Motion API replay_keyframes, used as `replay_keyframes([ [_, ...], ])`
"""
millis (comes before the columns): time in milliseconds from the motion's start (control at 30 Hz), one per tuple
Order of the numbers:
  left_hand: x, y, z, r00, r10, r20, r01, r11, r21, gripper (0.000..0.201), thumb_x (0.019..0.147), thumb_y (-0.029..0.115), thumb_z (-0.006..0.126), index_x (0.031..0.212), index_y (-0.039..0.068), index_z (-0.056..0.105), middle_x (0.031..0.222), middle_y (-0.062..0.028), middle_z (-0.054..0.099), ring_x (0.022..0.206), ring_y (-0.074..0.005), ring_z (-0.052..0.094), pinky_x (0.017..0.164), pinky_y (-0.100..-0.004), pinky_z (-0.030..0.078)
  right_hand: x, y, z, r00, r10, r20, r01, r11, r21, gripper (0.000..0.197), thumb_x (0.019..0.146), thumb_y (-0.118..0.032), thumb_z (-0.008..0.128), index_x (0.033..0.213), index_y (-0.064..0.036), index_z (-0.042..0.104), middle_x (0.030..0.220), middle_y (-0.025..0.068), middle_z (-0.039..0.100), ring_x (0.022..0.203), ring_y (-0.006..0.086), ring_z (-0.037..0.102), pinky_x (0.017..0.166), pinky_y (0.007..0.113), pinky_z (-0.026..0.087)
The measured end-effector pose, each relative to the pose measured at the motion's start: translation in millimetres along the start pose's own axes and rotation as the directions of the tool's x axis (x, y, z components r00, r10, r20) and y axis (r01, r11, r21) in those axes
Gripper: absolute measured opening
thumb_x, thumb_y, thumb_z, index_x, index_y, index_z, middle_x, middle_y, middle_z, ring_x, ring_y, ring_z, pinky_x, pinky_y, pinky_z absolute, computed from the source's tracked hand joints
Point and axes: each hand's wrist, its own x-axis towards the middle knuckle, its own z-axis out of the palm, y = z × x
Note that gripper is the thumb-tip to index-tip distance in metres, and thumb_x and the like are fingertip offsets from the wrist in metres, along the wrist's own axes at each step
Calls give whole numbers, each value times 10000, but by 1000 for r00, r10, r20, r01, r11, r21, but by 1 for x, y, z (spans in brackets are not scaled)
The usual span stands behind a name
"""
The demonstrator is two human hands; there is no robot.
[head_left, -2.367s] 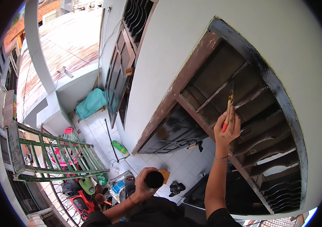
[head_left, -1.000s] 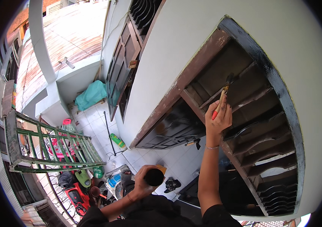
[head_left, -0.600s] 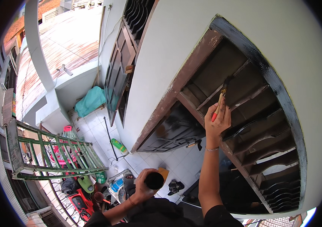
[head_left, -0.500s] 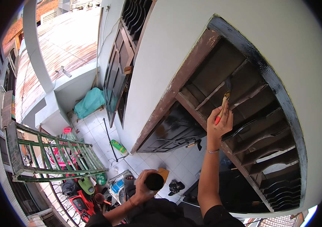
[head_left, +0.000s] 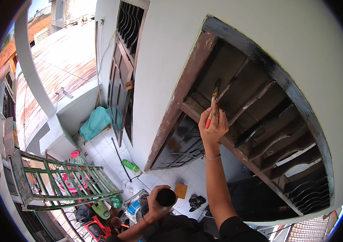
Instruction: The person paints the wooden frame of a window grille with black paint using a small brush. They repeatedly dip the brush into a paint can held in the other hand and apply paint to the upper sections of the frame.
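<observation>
My right hand is raised to the vent above the door and grips a paintbrush with a pale handle and red end. Its dark bristles point up, over the left side of the leftmost slat; whether they touch it I cannot tell. Brown, worn paint covers the left frame bar, while the curved top bar is dark grey-black. Low in front of my body, my left hand is wrapped round a round container with a black inside.
A green metal ladder stands at the left. Below on the tiled floor are a green bottle, a yellow-brown sheet and a black plastic bag. Dark door panels hang under the vent, and a teal cover lies further back.
My right hand has moved left with the paintbrush, from the right side of the leftmost slat to its left side. My left hand still holds the container. The whole view has shifted slightly.
</observation>
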Motion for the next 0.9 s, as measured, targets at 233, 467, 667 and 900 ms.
replay_keyframes([
  [233, -2, -3, -3, 1000, -18, -12, 18, 1000, 26, 506, 693, 59, 949, 1112, 58, 666, 1077, -108, 730, 956, -247, 727, 859, -360, 583, 0, 25, -32, 988, 87, -126, -94, 995, -46, 368, 910, -19, 657, 1271, 42, 693, 952, 129, 697, 697, 258, 704, 598, 353, 595],
  [467, 2, 0, 0, 999, 19, 27, -18, 1000, -15, 520, 691, 66, 951, 1124, 62, 663, 1066, -106, 732, 937, -242, 731, 830, -354, 591, 8, 24, -19, 998, 42, 36, -37, 992, -120, 337, 902, -29, 685, 1232, 33, 717, 921, 137, 697, 688, 296, 687, 599, 379, 572],
  [667, 1, 0, 2, 1000, 15, 2, -15, 1000, 11, 504, 691, 78, 952, 1110, 69, 671, 1069, -101, 733, 943, -249, 733, 830, -358, 591, 5, 7, -14, 997, -61, -39, 56, 991, -124, 352, 904, -56, 684, 1246, 19, 707, 873, 87, 672, 678, 234, 684, 576, 356, 548],
  [900, 2, 2, -1, 1000, -4, -27, 4, 1000, 22, 497, 694, 100, 959, 1104, 77, 678, 1073, -96, 734, 956, -254, 730, 840, -370, 585, -1, 15, -14, 998, -7, -54, -3, 983, -182, 330, 897, -72, 697, 1216, -3, 741, 910, 103, 710, 679, 283, 693, 608, 379, 556],
])
